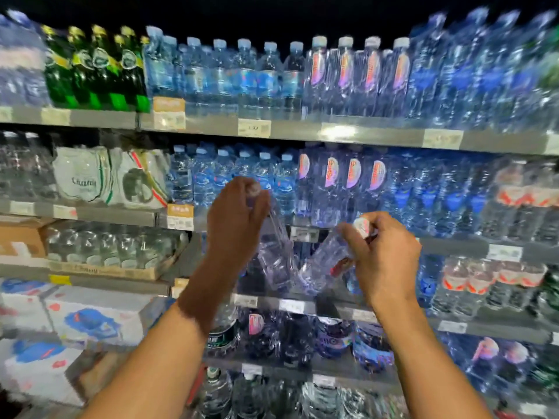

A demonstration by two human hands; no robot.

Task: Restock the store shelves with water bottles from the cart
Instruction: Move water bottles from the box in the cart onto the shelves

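Water bottles, two, clear plastic, held up in front of the store shelves. Head view only.

Left bottle (276,255): gripped at the cap end by the left hand (234,219), fingers curled round the neck; body hangs down and leans to the right, in front of the third shelf edge (302,232).

Right bottle (325,261): pinched at its white cap by the right hand (384,255), thumb and fingers closed about the neck; body slants down to the left, its base near the base of the left bottle, just above the fourth shelf edge (290,305). Whether the two touch cannot be told.

Shelving: top shelf carries green glass bottles (96,68) at the left end and blue-capped water along the middle. Second shelf carries wrapped multipacks (109,176) at the left. Picture blurred; price labels unreadable.
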